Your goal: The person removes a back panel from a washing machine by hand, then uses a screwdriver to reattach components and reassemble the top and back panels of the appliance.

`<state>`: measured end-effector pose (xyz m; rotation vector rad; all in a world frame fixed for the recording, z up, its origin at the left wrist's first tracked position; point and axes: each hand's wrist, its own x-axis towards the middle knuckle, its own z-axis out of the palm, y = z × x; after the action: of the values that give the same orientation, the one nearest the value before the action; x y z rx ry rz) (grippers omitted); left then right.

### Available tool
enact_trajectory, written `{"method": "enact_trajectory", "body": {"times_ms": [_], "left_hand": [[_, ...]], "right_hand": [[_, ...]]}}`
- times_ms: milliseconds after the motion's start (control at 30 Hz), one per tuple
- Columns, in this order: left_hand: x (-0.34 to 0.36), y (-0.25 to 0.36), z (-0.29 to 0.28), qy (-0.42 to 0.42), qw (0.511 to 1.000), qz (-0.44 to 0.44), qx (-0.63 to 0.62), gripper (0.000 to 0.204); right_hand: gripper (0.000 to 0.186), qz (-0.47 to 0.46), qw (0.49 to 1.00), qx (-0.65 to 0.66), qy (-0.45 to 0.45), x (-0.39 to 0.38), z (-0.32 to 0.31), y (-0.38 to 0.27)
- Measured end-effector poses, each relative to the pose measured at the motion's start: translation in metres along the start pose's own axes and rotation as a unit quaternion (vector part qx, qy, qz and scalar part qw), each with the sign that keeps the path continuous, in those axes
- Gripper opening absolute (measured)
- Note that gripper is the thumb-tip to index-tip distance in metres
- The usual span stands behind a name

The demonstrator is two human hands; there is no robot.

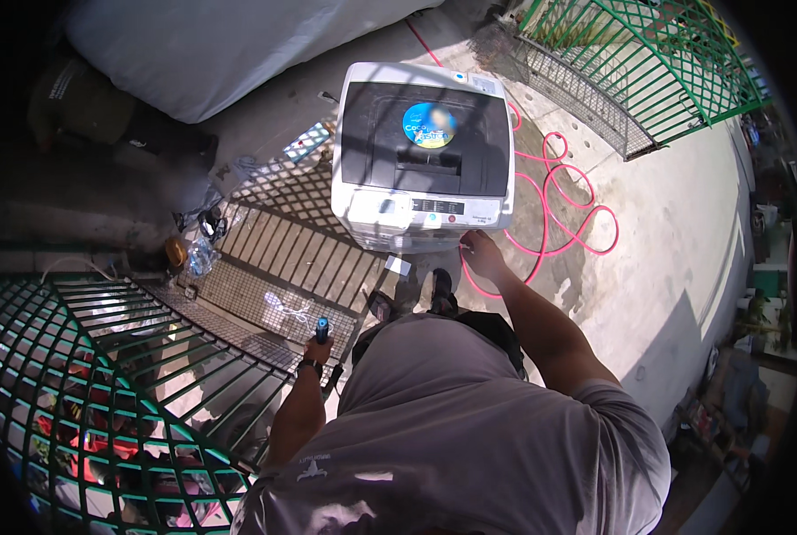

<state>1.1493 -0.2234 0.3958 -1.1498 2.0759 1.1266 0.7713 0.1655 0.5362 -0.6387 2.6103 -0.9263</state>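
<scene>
A top-loading washing machine (354, 201) stands upright in front of me, with a dark lid and white body. My right hand (481, 253) is at its lower front edge, right of the middle. The fingers there are curled together; what they pinch, if anything, is too small to make out. A pink hose (462, 266) runs just below that hand. Down at my left side, my left hand (316, 349) is closed around a blue and black handheld tool (322, 328), which points upward. Its exact kind is unclear.
Pink hose coils (586, 201) lie on the concrete at right. Green metal railings (635, 58) stand far right, and another green grille (131, 392) at near left. A slatted grate (282, 250) holds white cord (289, 308). A person in dark clothes (82, 98) is far left, beside a grey cover (229, 53).
</scene>
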Motion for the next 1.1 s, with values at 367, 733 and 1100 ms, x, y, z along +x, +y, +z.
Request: {"method": "enact_trajectory", "body": {"times_ms": [367, 733, 1100], "left_hand": [[-0.001, 0.023, 0.021, -0.010, 1.000, 0.007, -0.026, 0.042], [0.012, 0.022, 0.014, 0.023, 0.996, 0.077, -0.042, 0.032], [0.010, 0.026, 0.016, 0.026, 0.996, 0.075, -0.029, 0.029]], "right_hand": [[0.035, 0.103, 0.967, -0.114, -0.203, -0.044, 0.014, 0.078], [0.037, 0.117, 0.973, -0.072, -0.185, -0.057, 0.020, 0.072], [0.037, 0.086, 0.979, -0.094, -0.160, -0.058, 0.017, 0.072]]}}
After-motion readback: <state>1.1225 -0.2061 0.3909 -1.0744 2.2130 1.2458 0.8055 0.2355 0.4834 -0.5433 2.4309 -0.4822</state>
